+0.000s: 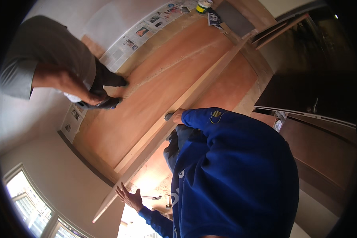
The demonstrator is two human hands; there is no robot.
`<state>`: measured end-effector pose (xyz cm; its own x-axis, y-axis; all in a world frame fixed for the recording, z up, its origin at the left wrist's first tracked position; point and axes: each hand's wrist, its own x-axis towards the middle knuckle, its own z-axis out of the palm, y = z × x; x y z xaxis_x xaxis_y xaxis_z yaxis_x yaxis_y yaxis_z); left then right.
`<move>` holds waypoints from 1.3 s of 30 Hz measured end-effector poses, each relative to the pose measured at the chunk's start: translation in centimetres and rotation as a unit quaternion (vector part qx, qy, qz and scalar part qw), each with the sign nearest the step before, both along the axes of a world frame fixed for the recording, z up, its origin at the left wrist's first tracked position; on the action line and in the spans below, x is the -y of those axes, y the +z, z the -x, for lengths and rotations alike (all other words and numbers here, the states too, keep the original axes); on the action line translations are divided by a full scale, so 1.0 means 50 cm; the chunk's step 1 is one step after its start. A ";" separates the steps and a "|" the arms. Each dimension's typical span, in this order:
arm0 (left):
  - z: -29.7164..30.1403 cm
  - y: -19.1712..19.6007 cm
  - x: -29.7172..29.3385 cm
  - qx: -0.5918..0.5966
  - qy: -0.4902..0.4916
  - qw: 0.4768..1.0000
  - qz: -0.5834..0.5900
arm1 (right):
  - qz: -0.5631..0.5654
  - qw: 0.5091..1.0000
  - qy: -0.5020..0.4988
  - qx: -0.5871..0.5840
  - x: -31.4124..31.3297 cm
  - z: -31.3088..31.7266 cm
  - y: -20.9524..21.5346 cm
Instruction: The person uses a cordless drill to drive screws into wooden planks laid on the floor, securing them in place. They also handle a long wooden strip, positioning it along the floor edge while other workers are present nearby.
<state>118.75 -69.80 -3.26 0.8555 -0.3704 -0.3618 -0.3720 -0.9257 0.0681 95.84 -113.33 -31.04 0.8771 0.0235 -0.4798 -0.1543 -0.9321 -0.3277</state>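
Note:
A long pale wooden board (146, 152) runs slantwise across the view, from the lower left to the upper right. Beside its lower end is my left hand (131, 197), fingers spread and apart, seemingly resting against the board's edge. My right hand (178, 116) is closed at the middle of the board, around a small dark rounded thing (169, 116) that presses on or beside the wood; its kind is hard to make out. Both arms wear blue sleeves. Next to my left hand shows a thin rod with a curved end (152, 197).
Another person (59, 59) in a grey shirt bends over at the left. Under the board lies a reddish-brown floor (158, 95), with newspaper sheets (141, 31) along its far edge. A yellow-and-white tub (203, 6) stands far off. Dark glossy panels (305, 87) rise at the right; a window (29, 202) is lower left.

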 end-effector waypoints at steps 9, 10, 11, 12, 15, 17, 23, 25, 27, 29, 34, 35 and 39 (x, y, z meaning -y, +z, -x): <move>-0.115 -0.282 0.102 -0.232 -0.137 0.921 -0.280 | 0.041 0.998 -0.017 -0.045 0.053 0.000 0.038; -0.114 -0.310 0.094 -0.213 -0.150 0.925 -0.278 | 0.039 0.998 -0.037 -0.042 0.051 -0.001 0.041; -0.109 -0.331 0.084 -0.197 -0.148 0.925 -0.290 | 0.051 0.997 -0.033 -0.045 0.047 -0.003 0.040; -0.108 -0.341 0.070 -0.181 -0.167 0.937 -0.249 | 0.067 0.997 -0.021 -0.043 0.044 -0.006 0.033; -0.136 -0.360 0.059 -0.189 -0.247 0.916 -0.255 | 0.054 0.993 -0.092 -0.045 0.025 -0.021 -0.021; -0.162 -0.365 0.060 -0.234 -0.272 0.905 -0.231 | 0.063 0.984 -0.165 -0.029 0.026 -0.016 -0.072; -0.202 -0.371 0.051 -0.206 -0.376 0.875 -0.225 | 0.192 0.959 -0.211 -0.007 -0.019 -0.027 -0.153; -0.204 -0.369 0.052 -0.212 -0.373 0.882 -0.197 | 0.207 0.939 -0.267 0.062 -0.044 -0.048 -0.115; -0.214 -0.366 0.053 -0.209 -0.370 0.876 -0.227 | 0.191 0.919 -0.332 0.092 -0.104 -0.066 -0.050; -0.228 -0.370 0.059 -0.210 -0.395 0.869 -0.212 | 0.192 0.895 -0.380 0.130 -0.151 -0.062 0.028; -0.252 -0.402 0.074 -0.210 -0.422 0.851 -0.230 | 0.003 0.803 -0.590 0.085 -0.348 -0.005 0.132; -0.257 -0.409 0.082 -0.204 -0.424 0.851 -0.233 | -0.021 0.783 -0.619 0.054 -0.396 0.032 0.132; -0.263 -0.432 0.097 -0.184 -0.475 0.820 -0.263 | -0.082 0.696 -0.699 -0.144 -0.607 0.208 0.086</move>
